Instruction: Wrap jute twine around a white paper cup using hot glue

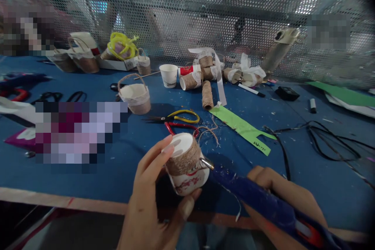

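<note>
My left hand [155, 187] grips a paper cup [187, 181] by its base and rim, tilted with the white base facing up. Brown twine is wound around the half near the base; the rest shows a printed red blossom pattern. In my right hand [281, 191] is a blue hot glue gun [252, 191], its fingers wrapped round the handle. The metal nozzle touches or nearly touches the cup's side at the edge of the twine. Just behind the cup lie scissors [178, 121] with one yellow and one red handle, beside a loose strand of twine.
A twine spool [207, 95] and a green strip [243, 129] lie beyond the cup. Twine-wrapped baskets [135, 97], a white paper cup [169, 76] and rolls stand toward the perforated metal screen [181, 15]. Black cable [331, 140] loops at right; a marker [250, 90] lies behind.
</note>
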`<action>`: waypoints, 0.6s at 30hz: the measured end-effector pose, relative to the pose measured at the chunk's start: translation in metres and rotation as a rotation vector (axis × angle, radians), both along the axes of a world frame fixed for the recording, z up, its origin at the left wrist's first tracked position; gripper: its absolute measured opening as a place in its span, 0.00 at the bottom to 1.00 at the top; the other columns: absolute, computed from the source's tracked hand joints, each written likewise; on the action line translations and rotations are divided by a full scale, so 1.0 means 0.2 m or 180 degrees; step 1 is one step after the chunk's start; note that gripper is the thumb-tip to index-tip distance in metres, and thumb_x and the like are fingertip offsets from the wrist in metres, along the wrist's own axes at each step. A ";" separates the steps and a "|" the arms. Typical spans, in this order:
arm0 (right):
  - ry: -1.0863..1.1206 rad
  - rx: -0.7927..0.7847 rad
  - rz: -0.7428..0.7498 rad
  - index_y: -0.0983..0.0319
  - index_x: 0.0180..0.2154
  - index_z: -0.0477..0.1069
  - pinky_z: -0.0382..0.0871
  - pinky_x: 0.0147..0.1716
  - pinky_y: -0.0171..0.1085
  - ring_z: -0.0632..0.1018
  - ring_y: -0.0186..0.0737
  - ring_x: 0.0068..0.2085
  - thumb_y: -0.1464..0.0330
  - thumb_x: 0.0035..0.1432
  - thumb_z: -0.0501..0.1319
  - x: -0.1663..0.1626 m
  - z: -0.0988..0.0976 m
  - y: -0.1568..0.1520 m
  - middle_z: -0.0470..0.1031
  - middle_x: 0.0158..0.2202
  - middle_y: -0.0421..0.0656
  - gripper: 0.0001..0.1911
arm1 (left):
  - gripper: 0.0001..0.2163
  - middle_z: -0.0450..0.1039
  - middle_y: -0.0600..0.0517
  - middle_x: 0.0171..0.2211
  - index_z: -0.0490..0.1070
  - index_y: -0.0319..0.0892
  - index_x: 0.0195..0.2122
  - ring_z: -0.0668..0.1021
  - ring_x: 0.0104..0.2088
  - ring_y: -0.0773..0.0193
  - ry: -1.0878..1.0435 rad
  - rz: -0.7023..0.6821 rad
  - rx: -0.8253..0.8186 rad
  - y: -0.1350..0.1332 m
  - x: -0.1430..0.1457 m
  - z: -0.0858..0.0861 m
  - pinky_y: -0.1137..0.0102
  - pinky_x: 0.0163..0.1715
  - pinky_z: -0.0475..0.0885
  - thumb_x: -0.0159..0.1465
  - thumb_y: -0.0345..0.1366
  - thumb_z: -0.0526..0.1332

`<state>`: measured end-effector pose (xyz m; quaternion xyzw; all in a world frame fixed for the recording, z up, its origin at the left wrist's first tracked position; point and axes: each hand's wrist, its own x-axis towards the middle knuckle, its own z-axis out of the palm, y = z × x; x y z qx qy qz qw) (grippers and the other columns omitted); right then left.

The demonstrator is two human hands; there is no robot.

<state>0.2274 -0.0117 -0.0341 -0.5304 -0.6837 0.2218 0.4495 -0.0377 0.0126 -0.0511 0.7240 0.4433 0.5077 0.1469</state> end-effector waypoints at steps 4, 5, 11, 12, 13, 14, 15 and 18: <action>-0.0203 -0.0020 0.0306 0.55 0.29 0.64 0.64 0.23 0.27 0.71 0.30 0.24 0.83 0.55 0.57 0.04 0.01 0.02 0.71 0.27 0.33 0.15 | 0.38 0.65 0.51 0.77 0.61 0.57 0.78 0.72 0.76 0.57 0.0004 0.0038 -0.0016 0.00 0.00 0.00 0.67 0.71 0.77 0.70 0.30 0.73; -0.0334 -0.0084 0.0674 0.55 0.30 0.65 0.65 0.23 0.26 0.73 0.30 0.24 0.83 0.55 0.58 0.04 0.02 0.02 0.73 0.28 0.32 0.15 | 0.38 0.65 0.52 0.77 0.61 0.58 0.78 0.72 0.76 0.58 -0.0052 0.0029 -0.0033 0.00 0.00 0.00 0.68 0.71 0.76 0.71 0.29 0.72; -0.0428 0.0115 -0.0054 0.55 0.30 0.62 0.61 0.22 0.29 0.67 0.31 0.23 0.78 0.63 0.60 0.02 0.02 0.01 0.67 0.27 0.32 0.14 | 0.38 0.63 0.53 0.78 0.62 0.62 0.77 0.71 0.76 0.54 -0.0202 -0.0030 -0.0161 -0.01 0.01 -0.01 0.61 0.73 0.76 0.70 0.29 0.72; -0.0416 0.0072 -0.0025 0.55 0.30 0.62 0.62 0.22 0.30 0.68 0.31 0.23 0.77 0.64 0.60 0.01 0.02 0.01 0.67 0.27 0.33 0.14 | 0.39 0.63 0.53 0.78 0.61 0.63 0.77 0.71 0.76 0.53 -0.0214 -0.0010 -0.0154 -0.01 0.01 -0.01 0.59 0.72 0.77 0.70 0.29 0.72; -0.0391 0.0070 -0.0065 0.55 0.30 0.61 0.62 0.21 0.30 0.68 0.32 0.23 0.76 0.64 0.60 0.00 0.02 0.01 0.67 0.27 0.33 0.14 | 0.38 0.63 0.52 0.78 0.62 0.62 0.77 0.72 0.76 0.51 -0.0181 0.0011 -0.0136 -0.01 0.00 -0.01 0.58 0.71 0.78 0.70 0.29 0.72; -0.0398 0.0061 -0.0055 0.54 0.30 0.61 0.63 0.21 0.31 0.69 0.33 0.23 0.75 0.64 0.61 -0.01 0.03 0.01 0.67 0.26 0.34 0.14 | 0.38 0.64 0.51 0.77 0.62 0.62 0.77 0.72 0.76 0.50 -0.0127 0.0043 -0.0113 -0.01 0.00 -0.01 0.57 0.71 0.79 0.70 0.29 0.72; -0.0414 0.0065 -0.0042 0.54 0.29 0.61 0.64 0.21 0.31 0.70 0.33 0.23 0.73 0.64 0.62 -0.02 0.03 0.01 0.68 0.26 0.34 0.14 | 0.38 0.65 0.50 0.77 0.62 0.61 0.77 0.73 0.75 0.49 -0.0059 0.0076 -0.0095 -0.02 0.00 -0.01 0.56 0.70 0.80 0.70 0.30 0.73; -0.0505 0.0001 -0.0054 0.54 0.29 0.61 0.64 0.23 0.32 0.71 0.34 0.23 0.69 0.64 0.63 -0.03 0.06 0.00 0.69 0.25 0.34 0.13 | 0.37 0.66 0.51 0.76 0.62 0.62 0.77 0.74 0.74 0.49 0.0030 0.0116 -0.0133 -0.02 0.00 -0.01 0.57 0.68 0.81 0.71 0.32 0.72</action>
